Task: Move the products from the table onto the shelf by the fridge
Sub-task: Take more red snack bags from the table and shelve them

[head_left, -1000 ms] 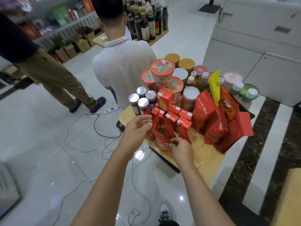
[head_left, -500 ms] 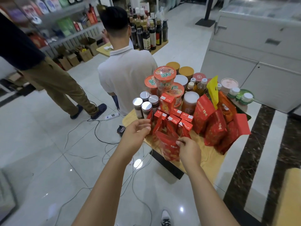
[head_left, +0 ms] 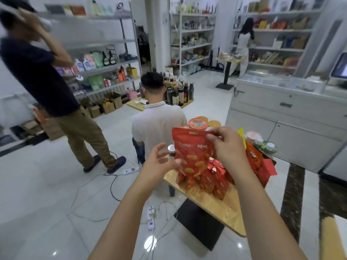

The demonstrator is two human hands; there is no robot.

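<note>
The right grip [head_left: 228, 147] is pinching the top edge of a red plastic snack pouch [head_left: 193, 154], holding it upright above the near corner of the light wooden desk [head_left: 221, 209]. The left grip [head_left: 161, 163] is hovering released, fingers spread, just beside the pouch's lower left edge, with small red cardboard boxes [head_left: 218, 167] sitting behind it.

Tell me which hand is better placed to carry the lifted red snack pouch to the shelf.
Right. The right hand pinches the top edge of the red plastic snack pouch, holding it above the wooden table. The left hand is open beside the pouch's lower edge, fingers spread, gripping nothing.
</note>
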